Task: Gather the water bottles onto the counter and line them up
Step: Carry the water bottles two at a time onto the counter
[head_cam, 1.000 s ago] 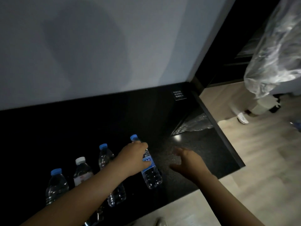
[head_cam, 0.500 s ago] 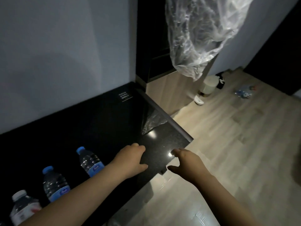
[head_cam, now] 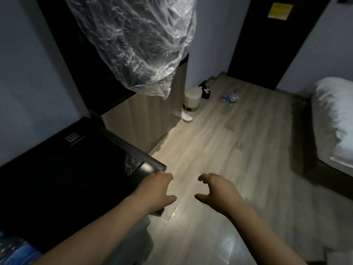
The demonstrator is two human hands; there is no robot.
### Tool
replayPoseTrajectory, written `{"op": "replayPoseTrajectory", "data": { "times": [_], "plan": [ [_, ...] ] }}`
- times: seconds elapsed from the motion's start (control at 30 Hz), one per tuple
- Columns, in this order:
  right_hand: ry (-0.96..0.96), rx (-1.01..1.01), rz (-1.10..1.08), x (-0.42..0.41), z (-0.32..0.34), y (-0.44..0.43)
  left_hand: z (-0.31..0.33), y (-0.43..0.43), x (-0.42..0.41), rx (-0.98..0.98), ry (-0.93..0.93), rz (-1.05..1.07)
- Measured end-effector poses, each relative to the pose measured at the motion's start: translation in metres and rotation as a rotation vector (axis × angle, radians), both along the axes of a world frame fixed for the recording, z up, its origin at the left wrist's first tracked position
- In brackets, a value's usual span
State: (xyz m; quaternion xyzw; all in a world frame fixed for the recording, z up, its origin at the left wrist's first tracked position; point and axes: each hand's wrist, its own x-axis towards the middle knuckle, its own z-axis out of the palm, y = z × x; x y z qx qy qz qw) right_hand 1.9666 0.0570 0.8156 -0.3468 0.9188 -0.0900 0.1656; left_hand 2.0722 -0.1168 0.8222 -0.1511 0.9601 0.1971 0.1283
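Observation:
The black counter (head_cam: 57, 169) fills the left side, with its corner just ahead of my left hand. One water bottle (head_cam: 17, 251) with a blue label shows at the bottom left edge, cut off by the frame. Far off on the wooden floor lies a small pile of bottles (head_cam: 231, 96), blurred. My left hand (head_cam: 156, 190) hovers past the counter's corner, fingers loosely curled and apart, holding nothing. My right hand (head_cam: 217, 190) is over the floor, fingers spread and bent, empty.
A clear plastic cover (head_cam: 137, 41) hangs from above over a wooden cabinet (head_cam: 145, 119). A small white bin (head_cam: 192, 99) and a slipper (head_cam: 187, 117) stand by the cabinet. A bed (head_cam: 336, 127) with white bedding is at the right. A dark door (head_cam: 267, 39) is behind.
My left hand let go of the blue-capped bottle on the counter. The view swung right, away from the row of bottles toward the floor; both hands now hang empty past the counter corner.

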Motion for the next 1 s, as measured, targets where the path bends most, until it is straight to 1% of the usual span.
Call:
{"op": "replayPoseTrajectory", "data": {
  "times": [0.2, 0.37, 0.57, 0.8, 1.0],
  "plan": [
    [0.002, 0.004, -0.12, -0.067, -0.002, 0.02, -0.002, 0.01, -0.087, -0.007, 0.007, -0.112],
    [0.037, 0.01, -0.211, -0.137, -0.001, 0.013, -0.002, -0.004, -0.176, -0.01, 0.055, -0.191],
    [0.048, 0.021, -0.297, -0.217, 0.015, 0.0, 0.015, -0.021, -0.277, -0.051, 0.079, -0.289],
    [0.037, 0.024, -0.355, -0.308, 0.016, 0.004, 0.019, -0.02, -0.381, -0.07, 0.052, -0.361],
    [0.061, 0.0, -0.364, -0.41, 0.015, 0.022, 0.021, 0.001, -0.485, -0.101, 0.076, -0.378]
  ]
}}
